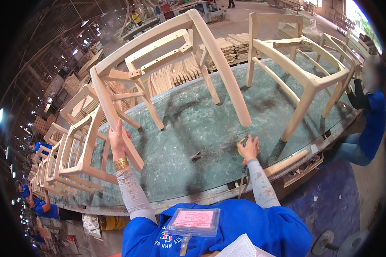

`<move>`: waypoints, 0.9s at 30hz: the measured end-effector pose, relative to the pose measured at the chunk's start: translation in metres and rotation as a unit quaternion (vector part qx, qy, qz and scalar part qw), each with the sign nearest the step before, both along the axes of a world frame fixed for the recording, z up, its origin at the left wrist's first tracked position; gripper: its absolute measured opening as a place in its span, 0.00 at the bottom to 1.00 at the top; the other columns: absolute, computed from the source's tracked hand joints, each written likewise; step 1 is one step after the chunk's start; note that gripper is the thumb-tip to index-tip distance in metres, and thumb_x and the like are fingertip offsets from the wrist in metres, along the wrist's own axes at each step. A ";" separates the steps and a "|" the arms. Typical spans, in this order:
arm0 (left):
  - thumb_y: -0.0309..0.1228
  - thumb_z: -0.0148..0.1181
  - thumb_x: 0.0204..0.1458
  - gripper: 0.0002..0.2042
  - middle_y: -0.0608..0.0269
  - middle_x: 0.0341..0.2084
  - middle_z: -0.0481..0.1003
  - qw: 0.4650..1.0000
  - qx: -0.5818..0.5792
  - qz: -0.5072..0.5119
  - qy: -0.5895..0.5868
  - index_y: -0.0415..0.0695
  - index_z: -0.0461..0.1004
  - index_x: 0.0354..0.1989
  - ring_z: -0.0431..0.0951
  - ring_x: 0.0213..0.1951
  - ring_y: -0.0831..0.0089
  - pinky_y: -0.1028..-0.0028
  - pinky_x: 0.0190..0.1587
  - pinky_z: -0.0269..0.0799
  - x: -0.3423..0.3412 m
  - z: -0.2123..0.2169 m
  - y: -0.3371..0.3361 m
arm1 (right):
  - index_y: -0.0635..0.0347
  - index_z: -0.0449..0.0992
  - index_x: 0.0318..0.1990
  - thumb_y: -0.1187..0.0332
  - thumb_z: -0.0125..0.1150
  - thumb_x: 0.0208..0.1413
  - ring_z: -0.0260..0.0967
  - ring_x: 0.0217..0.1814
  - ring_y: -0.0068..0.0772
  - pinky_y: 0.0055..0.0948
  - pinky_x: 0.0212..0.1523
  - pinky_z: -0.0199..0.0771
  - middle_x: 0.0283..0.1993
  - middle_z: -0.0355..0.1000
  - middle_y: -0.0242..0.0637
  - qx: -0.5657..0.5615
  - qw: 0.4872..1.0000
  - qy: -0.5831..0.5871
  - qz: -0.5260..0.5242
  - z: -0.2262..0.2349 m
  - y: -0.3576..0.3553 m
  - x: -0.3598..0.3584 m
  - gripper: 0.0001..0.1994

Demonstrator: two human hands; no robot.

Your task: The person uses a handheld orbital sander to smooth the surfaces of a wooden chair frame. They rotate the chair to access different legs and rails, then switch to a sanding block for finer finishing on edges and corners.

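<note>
Head view, pale unfinished chair frame (167,64), tilted

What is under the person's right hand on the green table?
Under the right hand a small round yellow tool lies on the green table; only its edge shows. The hand covers the rest, so its exact kind stays unclear.
</note>
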State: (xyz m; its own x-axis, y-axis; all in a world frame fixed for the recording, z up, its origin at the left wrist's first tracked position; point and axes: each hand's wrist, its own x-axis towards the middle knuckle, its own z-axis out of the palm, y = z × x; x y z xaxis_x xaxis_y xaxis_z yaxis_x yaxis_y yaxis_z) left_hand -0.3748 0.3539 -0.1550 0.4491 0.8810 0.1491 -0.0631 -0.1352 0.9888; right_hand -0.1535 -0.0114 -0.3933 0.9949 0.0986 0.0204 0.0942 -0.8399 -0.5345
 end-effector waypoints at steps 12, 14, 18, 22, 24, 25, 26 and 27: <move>0.49 0.59 0.50 0.22 0.65 0.15 0.66 0.999 -0.011 -0.028 -0.011 0.44 0.61 0.37 0.68 0.13 0.75 0.76 0.14 0.67 0.000 -0.007 0.019 | 0.39 0.58 0.60 0.72 0.64 0.43 0.63 0.51 0.56 0.48 0.47 0.67 0.51 0.58 0.48 -0.015 0.999 0.041 0.018 -0.026 -0.014 0.011 0.34; 0.51 0.58 0.51 0.22 0.65 0.15 0.66 0.999 -0.021 -0.032 -0.021 0.45 0.60 0.37 0.68 0.13 0.75 0.76 0.15 0.68 0.002 -0.007 0.020 | 0.39 0.58 0.60 0.72 0.64 0.42 0.64 0.51 0.56 0.47 0.47 0.67 0.50 0.59 0.49 -0.015 0.998 0.042 0.034 -0.025 -0.019 0.014 0.35; 0.53 0.56 0.52 0.23 0.65 0.15 0.66 0.998 -0.025 -0.054 -0.037 0.45 0.60 0.38 0.68 0.14 0.76 0.76 0.16 0.68 0.003 -0.003 0.019 | 0.38 0.59 0.60 0.73 0.65 0.39 0.65 0.49 0.58 0.46 0.47 0.68 0.48 0.62 0.52 0.002 0.994 0.012 0.106 -0.025 -0.032 0.000 0.36; 0.54 0.51 0.54 0.23 0.64 0.15 0.66 0.999 0.004 -0.038 -0.027 0.45 0.61 0.38 0.68 0.14 0.75 0.76 0.16 0.68 -0.002 -0.005 0.011 | 0.32 0.62 0.58 0.64 0.67 0.37 0.67 0.46 0.60 0.47 0.47 0.70 0.46 0.62 0.51 0.041 0.971 0.106 0.210 0.028 -0.052 -0.048 0.36; 0.56 0.47 0.55 0.23 0.64 0.15 0.66 0.999 -0.014 -0.028 -0.039 0.45 0.61 0.37 0.68 0.13 0.75 0.76 0.16 0.68 -0.006 -0.008 0.003 | 0.32 0.63 0.58 0.66 0.69 0.37 0.67 0.46 0.58 0.45 0.46 0.70 0.44 0.63 0.48 0.111 0.951 0.077 0.280 0.095 -0.057 -0.070 0.36; 0.57 0.46 0.55 0.24 0.64 0.15 0.66 0.998 -0.022 -0.027 -0.044 0.45 0.61 0.37 0.68 0.13 0.75 0.76 0.16 0.68 -0.007 -0.008 -0.001 | 0.34 0.64 0.58 0.67 0.69 0.37 0.67 0.46 0.56 0.44 0.46 0.70 0.44 0.64 0.47 0.170 0.939 0.013 0.297 0.128 -0.058 -0.075 0.35; 0.57 0.44 0.56 0.24 0.64 0.14 0.66 0.998 -0.032 -0.019 -0.046 0.45 0.61 0.37 0.68 0.13 0.75 0.75 0.16 0.68 -0.008 -0.009 -0.006 | 0.36 0.65 0.57 0.69 0.69 0.37 0.67 0.46 0.54 0.42 0.46 0.71 0.45 0.64 0.46 0.228 0.921 -0.047 0.313 0.157 -0.057 -0.078 0.34; 0.58 0.43 0.56 0.24 0.64 0.14 0.66 0.998 -0.040 -0.012 -0.045 0.45 0.61 0.37 0.68 0.13 0.74 0.75 0.16 0.67 -0.009 -0.010 -0.012 | 0.39 0.66 0.57 0.71 0.69 0.37 0.68 0.45 0.51 0.41 0.46 0.71 0.45 0.65 0.45 0.267 0.904 -0.131 0.309 0.186 -0.054 -0.076 0.34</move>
State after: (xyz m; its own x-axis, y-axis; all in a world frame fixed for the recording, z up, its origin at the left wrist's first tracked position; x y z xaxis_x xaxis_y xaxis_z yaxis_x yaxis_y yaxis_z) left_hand -0.3839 0.3418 -0.1654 0.4583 0.8808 0.1188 -0.1544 -0.0528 0.9866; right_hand -0.2299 -0.0654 -0.2077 0.7076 0.5407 0.4550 0.6385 -0.2133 -0.7395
